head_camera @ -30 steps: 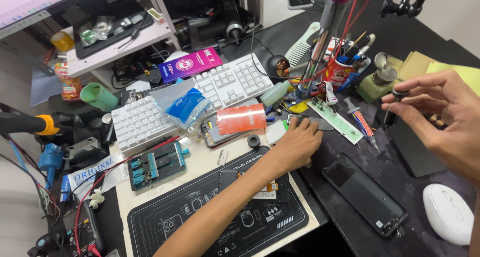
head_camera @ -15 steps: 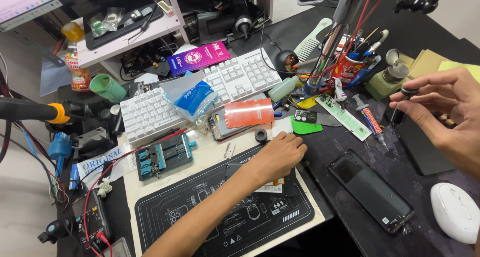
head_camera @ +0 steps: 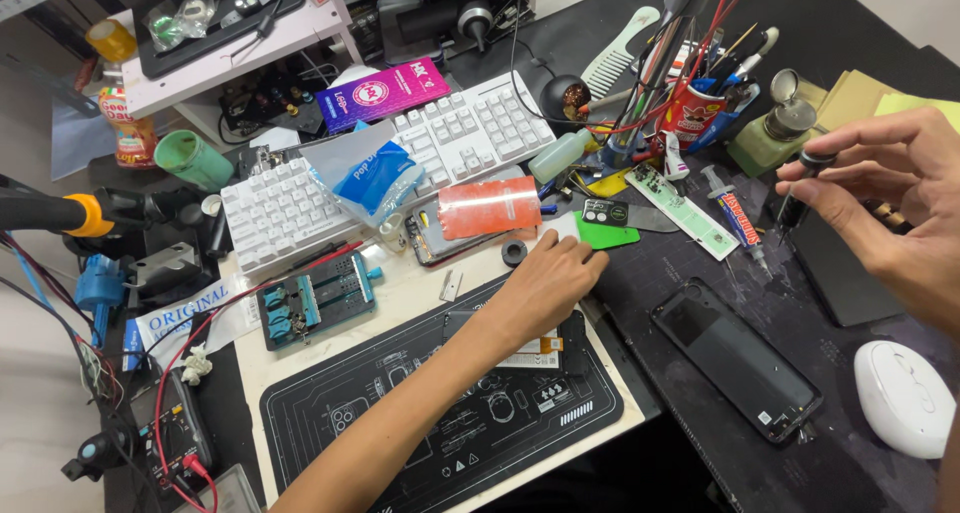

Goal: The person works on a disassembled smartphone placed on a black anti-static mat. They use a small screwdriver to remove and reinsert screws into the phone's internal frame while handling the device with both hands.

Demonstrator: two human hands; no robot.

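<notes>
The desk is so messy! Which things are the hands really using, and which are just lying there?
In use:
left hand, resting by the green card and small black ring
right hand, pinching a small black tool

Lying about:
white keyboard
black phone
white mouse
comb
red cup of tools

The left hand (head_camera: 548, 278) lies knuckles up, so its fingertips and whatever sits beneath them are hidden. It also covers part of the flat component (head_camera: 535, 351) on the black work mat (head_camera: 440, 423). The right hand (head_camera: 890, 203) is cut off by the right edge. The small dark tool (head_camera: 800, 188) it pinches is too small to identify. The red pen cup (head_camera: 690, 113) is half screened by cables.
</notes>
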